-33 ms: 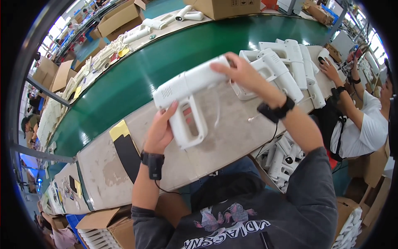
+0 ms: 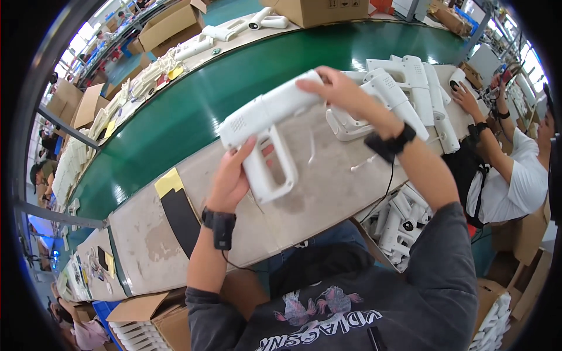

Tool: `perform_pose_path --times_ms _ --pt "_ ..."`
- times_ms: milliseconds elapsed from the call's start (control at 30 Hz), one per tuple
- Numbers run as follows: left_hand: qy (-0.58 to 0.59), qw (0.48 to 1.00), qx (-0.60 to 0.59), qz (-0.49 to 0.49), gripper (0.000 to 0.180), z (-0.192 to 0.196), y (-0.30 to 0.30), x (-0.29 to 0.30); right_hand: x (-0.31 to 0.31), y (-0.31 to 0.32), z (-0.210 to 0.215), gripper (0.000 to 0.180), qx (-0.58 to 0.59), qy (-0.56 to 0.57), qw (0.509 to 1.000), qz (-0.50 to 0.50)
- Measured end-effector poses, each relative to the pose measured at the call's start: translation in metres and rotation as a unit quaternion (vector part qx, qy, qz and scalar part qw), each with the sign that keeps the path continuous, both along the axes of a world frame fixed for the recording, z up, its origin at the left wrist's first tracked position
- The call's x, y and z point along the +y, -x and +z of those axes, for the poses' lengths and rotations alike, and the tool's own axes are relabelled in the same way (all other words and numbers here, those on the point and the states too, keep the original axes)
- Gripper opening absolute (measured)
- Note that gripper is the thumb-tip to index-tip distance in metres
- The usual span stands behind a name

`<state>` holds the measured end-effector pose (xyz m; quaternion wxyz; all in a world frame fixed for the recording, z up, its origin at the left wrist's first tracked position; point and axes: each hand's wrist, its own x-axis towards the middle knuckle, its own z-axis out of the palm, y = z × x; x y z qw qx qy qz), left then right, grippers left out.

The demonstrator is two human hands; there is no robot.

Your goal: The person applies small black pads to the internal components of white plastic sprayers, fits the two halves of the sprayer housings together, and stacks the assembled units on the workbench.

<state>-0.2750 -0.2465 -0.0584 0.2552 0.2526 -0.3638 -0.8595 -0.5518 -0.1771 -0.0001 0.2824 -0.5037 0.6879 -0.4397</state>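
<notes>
One white gun-shaped housing [image 2: 260, 117], held above table [image 2: 143, 237], 12 o'clock from person. Left hand [image 2: 231, 178] half-curled round handle loop [image 2: 287, 154], at housing's 7 o'clock; right hand [image 2: 341, 92] clasping barrel end [image 2: 304, 102] at 2. Housing probably light, stiff, slippery; best gripped by loop plus barrel.

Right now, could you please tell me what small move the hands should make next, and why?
I would probably lower the white gun-shaped device gently toward the table, since the left hand grips it near its looped handle, the right hand holds its other end, and it appears raised above the surface.
</notes>
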Motion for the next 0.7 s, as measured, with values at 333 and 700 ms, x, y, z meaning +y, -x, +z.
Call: perform_pose_path --times_ms 333,700 --pt "-0.046 0.994 -0.082 0.055 0.038 -0.056 0.106 -0.021 0.035 0.060 0.072 0.045 0.154 0.048 0.987 0.015" --pt "0.229 0.936 -0.258 -0.073 0.067 -0.050 0.131 -0.042 0.190 0.025 0.036 0.032 0.169 0.025 0.985 -0.032"
